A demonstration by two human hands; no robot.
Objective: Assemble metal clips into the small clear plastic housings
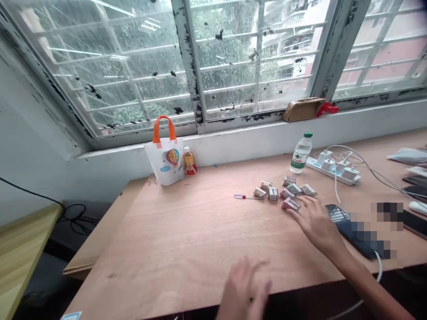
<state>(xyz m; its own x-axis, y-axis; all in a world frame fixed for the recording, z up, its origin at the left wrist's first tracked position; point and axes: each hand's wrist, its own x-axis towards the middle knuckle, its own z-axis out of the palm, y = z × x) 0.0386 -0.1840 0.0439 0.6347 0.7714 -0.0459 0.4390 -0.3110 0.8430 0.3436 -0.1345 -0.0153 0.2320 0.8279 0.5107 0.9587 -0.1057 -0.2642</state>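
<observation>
My right hand (312, 218) reaches over the wooden table, fingers stretched and apart. Its thumb and fingertips are at a small pinkish boxy piece (291, 204), which looks like a pencil sharpener; whether they touch it I cannot tell. Behind lie several similar pieces, among them a grey one (272, 194) and a brownish one (289, 180). A small screwdriver (245, 197) with a clear and red handle points toward this group. Near the front edge, my left hand (245, 282) is smeared by motion; its fingers look apart, with nothing visible in them.
A white bag (167, 162) with orange handles and an amber drink bottle (190, 161) stand by the wall. Farther right are a water bottle (301, 153), a power strip (333, 170) with chargers and cables, and a dark phone (353, 233) beside my right forearm.
</observation>
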